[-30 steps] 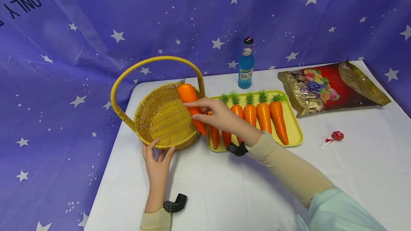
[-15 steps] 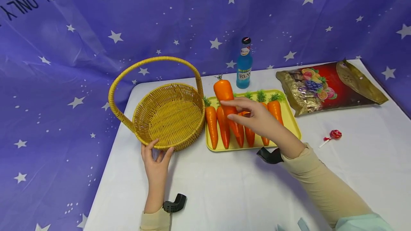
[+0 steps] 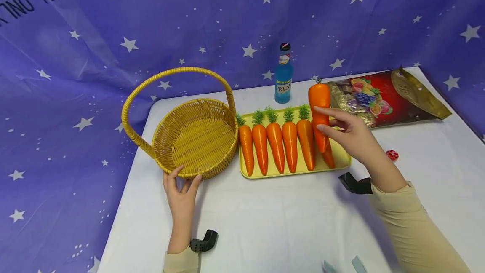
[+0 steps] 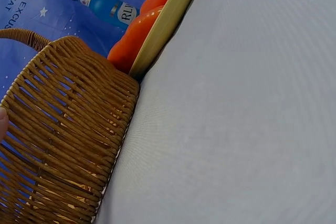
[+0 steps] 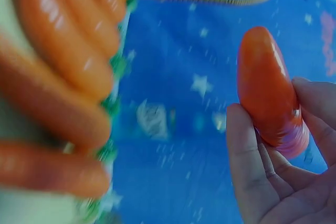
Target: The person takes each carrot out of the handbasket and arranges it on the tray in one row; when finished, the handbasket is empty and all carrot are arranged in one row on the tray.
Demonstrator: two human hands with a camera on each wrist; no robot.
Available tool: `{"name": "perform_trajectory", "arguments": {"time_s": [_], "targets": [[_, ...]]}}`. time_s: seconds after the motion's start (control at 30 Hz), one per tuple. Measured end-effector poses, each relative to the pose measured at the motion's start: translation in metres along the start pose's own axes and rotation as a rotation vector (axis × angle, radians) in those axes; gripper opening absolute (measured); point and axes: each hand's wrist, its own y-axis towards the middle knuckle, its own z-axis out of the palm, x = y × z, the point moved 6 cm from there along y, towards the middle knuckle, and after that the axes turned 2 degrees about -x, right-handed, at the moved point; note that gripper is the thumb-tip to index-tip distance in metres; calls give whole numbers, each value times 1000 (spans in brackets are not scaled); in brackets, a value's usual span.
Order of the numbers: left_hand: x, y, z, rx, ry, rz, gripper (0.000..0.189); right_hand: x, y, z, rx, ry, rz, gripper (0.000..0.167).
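Observation:
My right hand [image 3: 352, 136] pinches an orange carrot [image 3: 319, 100] between thumb and fingers, held upright above the right end of the yellow tray [image 3: 342, 161]. The right wrist view shows that carrot [image 5: 262, 82] close up, its tip toward the camera. Several more carrots [image 3: 275, 146] lie side by side on the tray, green tops to the back; the held one partly covers the rightmost. My left hand [image 3: 182, 195] grips the front rim of the yellow wicker basket [image 3: 204, 142], whose visible inside holds nothing. Only a fingertip [image 4: 2, 123] of it shows in the left wrist view.
Behind the tray stands a blue bottle [image 3: 283, 75]. A red and gold candy bag [image 3: 390, 96] lies at the back right. A red lollipop [image 3: 392, 155] is partly hidden behind my right wrist. The basket's tall handle [image 3: 185, 70] arches up beside the tray.
My right hand has carried the carrot rightward from beside the basket, across the tray to its right end. The left hand has stayed at the basket rim. The view has shifted slightly.

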Motion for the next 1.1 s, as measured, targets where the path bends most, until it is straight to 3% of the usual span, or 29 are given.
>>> {"name": "perform_trajectory", "arguments": {"time_s": [0.17,0.47,0.73,1.1], "targets": [[3,0,0,-5,10,9,57,-32,-8,-19,-53,-92,102,48],[5,0,0,-8,-3,23,57,-79,-8,-20,-53,-389,140,50],[2,1,0,-8,10,27,57,-87,-2,-5,33,-535,188,50],[2,1,1,-1,2,46,57,-82,-6,7,-41,-701,84,42]]}}
